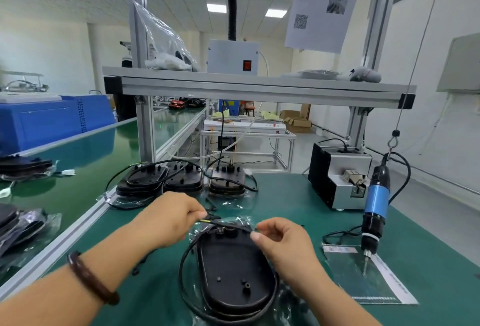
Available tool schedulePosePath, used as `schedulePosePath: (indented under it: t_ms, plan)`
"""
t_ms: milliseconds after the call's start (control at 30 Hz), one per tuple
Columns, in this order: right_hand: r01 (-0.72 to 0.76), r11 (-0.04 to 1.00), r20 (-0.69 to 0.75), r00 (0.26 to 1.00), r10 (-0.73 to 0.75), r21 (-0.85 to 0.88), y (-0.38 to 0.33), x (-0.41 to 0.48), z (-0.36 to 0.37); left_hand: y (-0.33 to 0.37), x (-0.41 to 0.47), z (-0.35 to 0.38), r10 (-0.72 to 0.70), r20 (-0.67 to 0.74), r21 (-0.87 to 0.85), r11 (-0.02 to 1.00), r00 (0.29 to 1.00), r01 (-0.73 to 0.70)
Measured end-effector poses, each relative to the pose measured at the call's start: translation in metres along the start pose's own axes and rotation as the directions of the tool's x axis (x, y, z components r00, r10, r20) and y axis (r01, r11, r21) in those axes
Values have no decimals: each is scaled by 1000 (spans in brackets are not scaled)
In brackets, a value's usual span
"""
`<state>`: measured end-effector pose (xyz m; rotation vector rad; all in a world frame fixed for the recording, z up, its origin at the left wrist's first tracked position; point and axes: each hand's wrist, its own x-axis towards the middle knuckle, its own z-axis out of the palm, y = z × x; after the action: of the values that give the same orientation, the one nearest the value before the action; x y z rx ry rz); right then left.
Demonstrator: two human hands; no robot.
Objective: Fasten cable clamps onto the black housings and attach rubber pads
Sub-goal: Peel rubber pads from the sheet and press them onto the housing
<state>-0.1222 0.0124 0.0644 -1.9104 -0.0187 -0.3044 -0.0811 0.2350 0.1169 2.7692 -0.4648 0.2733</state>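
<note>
At the near edge of the green bench, the left hand (168, 218) pinches one end of a black cable (226, 223) between thumb and fingertips, where a yellow-green wire shows, and the right hand (283, 242) pinches the same cable a little further along, fingers curled. The cable stretches between them across the far end of a black housing (233, 273), then loops round its left side and near end. The housing is oval and lies flat on a clear bag (291, 297) with small posts facing up. Its long axis runs away from the person, and the end with round fittings points to the back of the bench. A dark bracelet (91, 277) circles the left wrist. Right of the housing a blue screwdriver (375, 211) hangs upright from a wire, with its tip above a printed sheet (368, 279). Behind the screwdriver stands a grey and black feeder (340, 180). Across the back of the bench, beyond the hands, sit three more housings (184, 181) side by side, each with its cable. On the belt to the left lie bagged housings (26, 167) and, further back, a blue crate (52, 120); its contents cannot be seen. On the shelf (259, 84) above stand a grey box (232, 56) and a clear sack (166, 47) holding white and dark items.
</note>
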Motion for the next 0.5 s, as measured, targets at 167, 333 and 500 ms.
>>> schedulePosePath:
  t_ms: [167,333,500]
  plan:
    - [-44,992,49,997,50,-122,10,-9,-10,4,-28,45,-278,-110,-306,923,954,233]
    - [-36,989,186,981,63,-145,16,-26,-17,9,-51,71,-459,32,-664,654,888,362]
    - [-66,992,70,995,74,-110,16,-25,-7,28,-60,78,-517,151,-809,425,842,406]
